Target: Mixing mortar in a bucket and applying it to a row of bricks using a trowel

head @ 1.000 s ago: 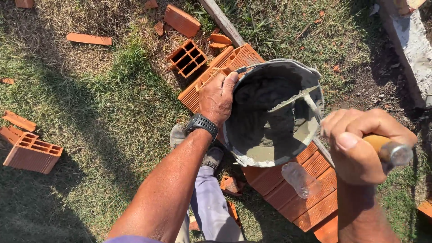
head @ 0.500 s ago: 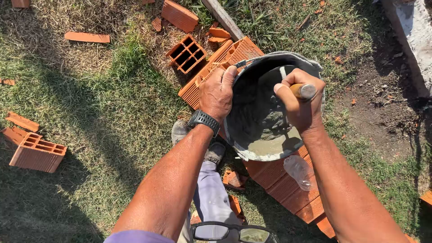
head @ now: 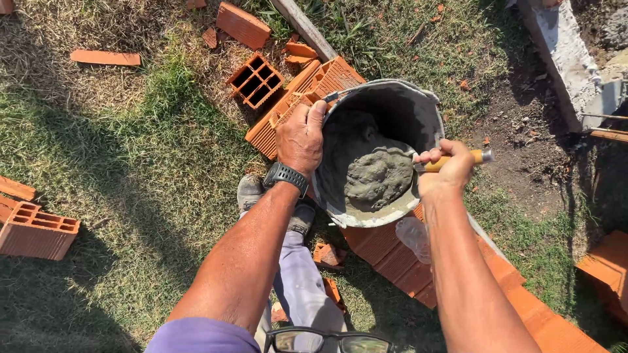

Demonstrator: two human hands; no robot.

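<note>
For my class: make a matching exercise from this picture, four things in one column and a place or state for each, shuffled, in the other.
1. left hand
2. right hand
3. mortar
4. hollow brick

a. lies on the grass, holes up
b. grips a tool's wooden handle
c. heaped inside the bucket
d. grips the bucket rim

Pairs: 1-d, 2-b, 3-c, 4-a

The left hand (head: pixel 301 136) grips the rim of a grey bucket (head: pixel 399 108), thumb over the edge, a black watch (head: pixel 286 177) on the wrist. The bucket is tilted and holds a lump of wet mortar (head: pixel 378 178). The right hand (head: pixel 447 168) is closed around a yellow handle (head: pixel 458 159) at the bucket's far rim; its blade is hidden. Under the bucket runs a row of orange bricks (head: pixel 392 261), with a clear bottle (head: pixel 415 236) lying on them. A hollow brick (head: pixel 255 80) and other loose ones lie on the grass (head: pixel 150 163). Glasses (head: pixel 327 341) hang at the bottom edge.
</note>
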